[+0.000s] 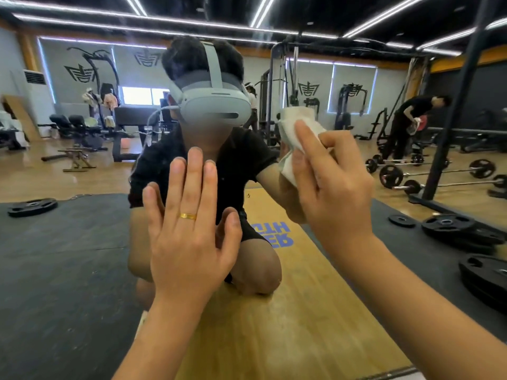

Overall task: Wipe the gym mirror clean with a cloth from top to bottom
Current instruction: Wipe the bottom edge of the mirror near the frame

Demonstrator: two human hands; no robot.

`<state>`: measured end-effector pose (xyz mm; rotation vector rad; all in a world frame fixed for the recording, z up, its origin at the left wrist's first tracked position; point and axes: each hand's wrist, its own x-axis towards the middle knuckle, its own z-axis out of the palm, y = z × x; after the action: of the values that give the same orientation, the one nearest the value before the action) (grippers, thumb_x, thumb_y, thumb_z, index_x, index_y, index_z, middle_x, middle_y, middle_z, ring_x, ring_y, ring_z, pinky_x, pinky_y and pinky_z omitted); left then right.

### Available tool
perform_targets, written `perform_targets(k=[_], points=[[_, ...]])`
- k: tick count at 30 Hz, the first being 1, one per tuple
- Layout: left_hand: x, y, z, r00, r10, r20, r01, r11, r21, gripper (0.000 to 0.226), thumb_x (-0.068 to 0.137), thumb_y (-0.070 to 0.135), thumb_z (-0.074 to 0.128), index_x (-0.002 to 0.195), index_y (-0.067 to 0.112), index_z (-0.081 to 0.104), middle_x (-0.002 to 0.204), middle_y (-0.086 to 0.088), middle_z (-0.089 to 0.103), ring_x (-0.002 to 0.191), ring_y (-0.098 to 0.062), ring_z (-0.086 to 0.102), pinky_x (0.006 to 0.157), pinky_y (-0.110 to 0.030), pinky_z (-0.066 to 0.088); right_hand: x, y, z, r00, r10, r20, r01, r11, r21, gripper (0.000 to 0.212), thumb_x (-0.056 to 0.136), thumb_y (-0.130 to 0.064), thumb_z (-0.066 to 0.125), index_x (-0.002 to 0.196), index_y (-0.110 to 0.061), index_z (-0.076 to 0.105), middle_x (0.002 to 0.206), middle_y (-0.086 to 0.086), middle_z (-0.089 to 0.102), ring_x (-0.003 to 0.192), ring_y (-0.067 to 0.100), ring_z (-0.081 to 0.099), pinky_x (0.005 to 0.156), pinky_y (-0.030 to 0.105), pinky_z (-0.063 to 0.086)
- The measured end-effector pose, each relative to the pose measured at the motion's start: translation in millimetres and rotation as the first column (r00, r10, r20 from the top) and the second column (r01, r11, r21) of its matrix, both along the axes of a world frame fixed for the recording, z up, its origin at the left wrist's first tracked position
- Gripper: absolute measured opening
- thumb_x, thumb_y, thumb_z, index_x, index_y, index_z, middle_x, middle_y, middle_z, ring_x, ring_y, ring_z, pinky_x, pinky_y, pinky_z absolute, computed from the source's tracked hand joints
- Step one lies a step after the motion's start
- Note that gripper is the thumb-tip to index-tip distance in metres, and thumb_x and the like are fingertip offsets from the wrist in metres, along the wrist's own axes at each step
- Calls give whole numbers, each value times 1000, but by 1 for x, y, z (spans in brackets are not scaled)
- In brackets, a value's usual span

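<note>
Single view: a wide-angle head camera faces the mirror (82,171) square-on and slightly downward, from close by. The mirror fills nearly the whole frame. Both forearms (156,338) enter from the bottom edge; the left hand (189,242) lies flat on the mirror, the right hand (337,193) holds the cloth (299,124) against it. The headset (216,105) appears reflected at upper centre.

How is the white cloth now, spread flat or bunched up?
Bunched up. The cloth is crumpled in folds in the right hand, which holds it against the mirror.

Black mats (68,256) and weight plates (447,226) lie on wooden floor (301,325)
</note>
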<state>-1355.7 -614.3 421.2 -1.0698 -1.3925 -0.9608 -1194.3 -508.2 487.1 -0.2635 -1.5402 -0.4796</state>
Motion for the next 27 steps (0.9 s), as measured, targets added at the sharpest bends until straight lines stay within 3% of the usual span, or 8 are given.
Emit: perform_targets(k=[8, 11, 13, 16, 19, 22, 27], points=[[-1, -2, 0, 998, -62, 22, 63, 996, -55, 68, 101, 31, 53, 160, 6, 30, 167, -14, 22, 158, -24, 11, 126, -52, 2, 18, -2, 9, 993, -106, 52, 108, 994, -23, 32, 100, -4, 64, 132, -3, 68, 94, 21, 64, 70, 33, 55, 60, 45, 46], [-11, 0, -1, 996, -90, -1, 90, 994, -58, 60, 103, 28, 50, 156, 3, 37, 166, -17, 23, 157, -33, 16, 120, -67, 13, 40, 22, 11, 991, -134, -30, 133, 990, -38, 31, 101, -6, 62, 131, -3, 68, 95, 23, 64, 70, 33, 56, 60, 45, 48], [-13, 5, -5, 974, -221, 42, 224, 968, -112, 54, 103, 20, 46, 152, -1, 43, 164, -24, 28, 153, -44, 21, 117, -75, 16, 64, 43, 10, 979, -154, -132, 146, 987, -66, 32, 102, -8, 60, 132, -2, 67, 94, 23, 63, 70, 33, 57, 59, 48, 51], [42, 16, -11, 943, -333, -5, 332, 942, -42, 50, 100, 10, 49, 147, -6, 47, 158, -24, 35, 152, -40, 27, 121, -67, 21, 75, 55, 9, 977, -75, -200, 51, 991, -124, 35, 100, -5, 60, 134, -2, 66, 96, 23, 61, 72, 31, 57, 59, 47, 52], [113, 48, 7, 914, -387, -121, 382, 922, -60, 48, 99, 10, 49, 146, -4, 47, 155, -21, 40, 151, -33, 31, 124, -60, 18, 75, 53, 7, 998, 1, -56, -5, 997, -77, 36, 97, -3, 61, 133, -2, 67, 97, 23, 62, 69, 33, 56, 58, 44, 51], [148, 90, 37, 927, -374, -11, 374, 926, 39, 52, 100, 10, 48, 149, -7, 43, 157, -24, 38, 152, -36, 28, 126, -54, 11, 115, 78, 20, 995, -32, 95, 31, 999, 18, 34, 100, -9, 60, 132, -5, 69, 97, 21, 64, 68, 33, 55, 60, 38, 43], [215, 151, 50, 962, -270, 43, 268, 963, 39, 54, 102, 16, 45, 152, -4, 41, 160, -22, 36, 152, -37, 27, 124, -61, 9, 189, 141, 27, 999, -18, -33, 16, 998, -54, 33, 101, -9, 59, 132, -7, 69, 97, 22, 63, 67, 35, 55, 55, 49, 49]])
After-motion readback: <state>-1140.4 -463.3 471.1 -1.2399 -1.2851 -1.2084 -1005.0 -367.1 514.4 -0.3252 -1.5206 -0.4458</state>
